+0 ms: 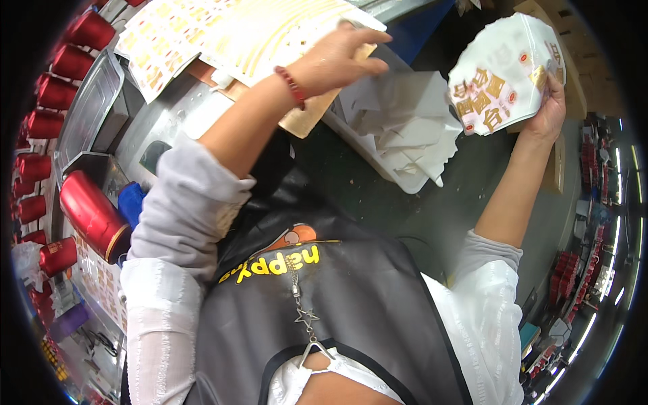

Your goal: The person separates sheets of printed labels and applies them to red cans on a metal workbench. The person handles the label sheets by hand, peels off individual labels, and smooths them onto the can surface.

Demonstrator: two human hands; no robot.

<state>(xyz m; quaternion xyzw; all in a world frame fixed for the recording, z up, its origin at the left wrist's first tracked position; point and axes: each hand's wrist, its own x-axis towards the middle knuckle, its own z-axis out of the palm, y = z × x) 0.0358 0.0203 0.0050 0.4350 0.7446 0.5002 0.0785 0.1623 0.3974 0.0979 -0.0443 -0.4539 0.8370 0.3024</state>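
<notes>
Head: left hand (332,62) spread at edge of sheets (263,34), right hand (549,113), apart, pinching papers (496,67)

held paper (499,101): white, gold patches, small red ovals. printed sheets (270,30): white, gold curved stripes. scraps (412,128): white. bracelet (291,86): red. apron (358,290): black, yellow lettering. sleeve (158,297): white, grey cuff (182,202). canister (88,209): glossy red, gold rim.

Grey metal table (140,121) at left, printed sheets (172,47) over brown board (305,123) at far side, grey tray (113,121) left, dark object (154,156) near.
</notes>
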